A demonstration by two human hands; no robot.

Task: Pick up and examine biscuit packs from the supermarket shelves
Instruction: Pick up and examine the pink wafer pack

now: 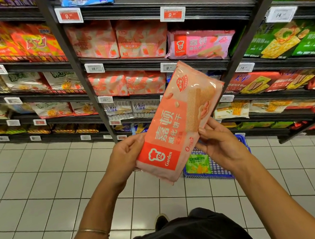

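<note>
**Pink Garden wafer pack held in both your hands**

You hold the wafer pack (176,124) up in front of the shelves (163,61), tilted so its top end points up and to your right. The front faces you, with "Garden" readable at the lower end.

Your left hand (125,158) grips the pack's lower left edge. Its fingers (133,142) are curled round that edge, and most of them are hidden behind the wrapper. Your right hand (220,146) pinches the right edge, thumb on the front, and the rest of that hand's fingers are out of sight behind the pack.

The pack and your right hand cover much of a blue basket (220,169) standing on the tiled floor (39,193). Only part of a green pack (199,163) inside it shows.

The price tags (172,13) are too blurred to read in full. The top shelf's packs are cut off by the frame's edge. A thin bracelet (93,231) circles your left forearm.
</note>
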